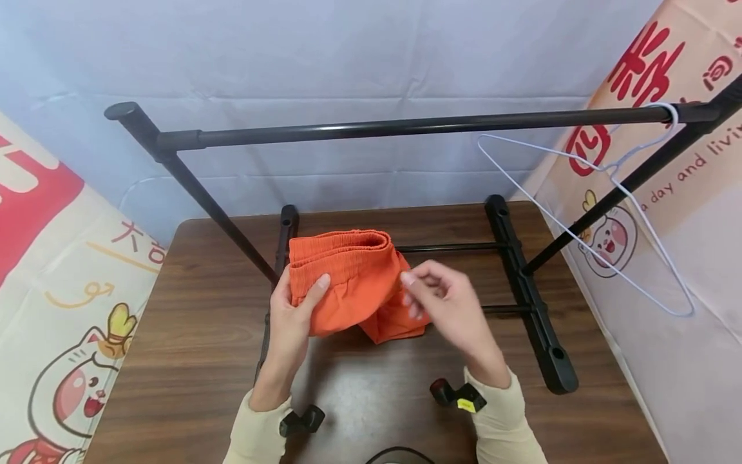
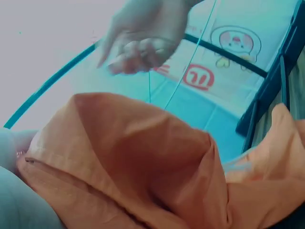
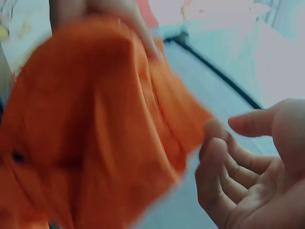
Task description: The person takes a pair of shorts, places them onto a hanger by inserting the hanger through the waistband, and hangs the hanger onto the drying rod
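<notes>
Orange elastic-waist pants (image 1: 348, 293) are bunched above the table, the gathered waistband uppermost and loose cloth hanging down to the right. My left hand (image 1: 292, 332) grips the left end of the waistband, thumb across the front and the fingers behind the cloth. My right hand (image 1: 455, 309) is by the pants' right side with nothing pinched. In the right wrist view its fingers (image 3: 217, 167) are loosely bent near the edge of the cloth, and the thumb stands apart from them. Folds of the pants (image 2: 143, 143) fill the lower left wrist view.
A black rack frame stands on the wooden table (image 1: 203, 322); its top bar (image 1: 394, 129) crosses beyond my hands. At the bar's right end hangs a white wire hanger (image 1: 614, 169). Black foot bars (image 1: 530, 303) lie on the table. Printed cloth sheets (image 1: 58, 322) surround it.
</notes>
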Demonstrator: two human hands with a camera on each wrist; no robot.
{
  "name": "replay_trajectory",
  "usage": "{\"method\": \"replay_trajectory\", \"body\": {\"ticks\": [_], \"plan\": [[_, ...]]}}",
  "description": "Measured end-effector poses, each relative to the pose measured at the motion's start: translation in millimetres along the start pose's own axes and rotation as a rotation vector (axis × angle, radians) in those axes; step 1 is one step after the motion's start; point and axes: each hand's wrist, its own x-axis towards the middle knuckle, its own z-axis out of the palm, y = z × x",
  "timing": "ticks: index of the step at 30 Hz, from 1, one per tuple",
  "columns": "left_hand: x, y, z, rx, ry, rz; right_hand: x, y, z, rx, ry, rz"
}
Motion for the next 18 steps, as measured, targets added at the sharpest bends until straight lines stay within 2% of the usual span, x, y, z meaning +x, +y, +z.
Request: {"method": "replay_trajectory", "body": {"ticks": [2,5,8,11,15,18], "plan": [[-0.9,-0.9,4.9,-0.003,0.004,0.007,-4.7,-6,12,0.028,-0.080,-0.026],[-3.1,-3.8,12.5,0.011,-0.015,0.041,-6.0,-12,27,0.061,-0.125,-0.025],[-6.8,-7.7,19.3,0.059,-0.054,0.082,-3.3,-13,39,0.037,-0.113,-0.006],[-11.4,-11.1,24.4,0.080,-0.117,0.121,0.9,-13,48,-0.041,-0.087,0.026],[-15.4,-14.6,27.9,0.073,-0.203,0.147,5.4,-11,52,-0.143,-0.065,0.052],[-15.6,-15.2,28.6,0.090,-0.224,0.158,7.1,-10,52,-0.180,-0.071,0.042]]}}
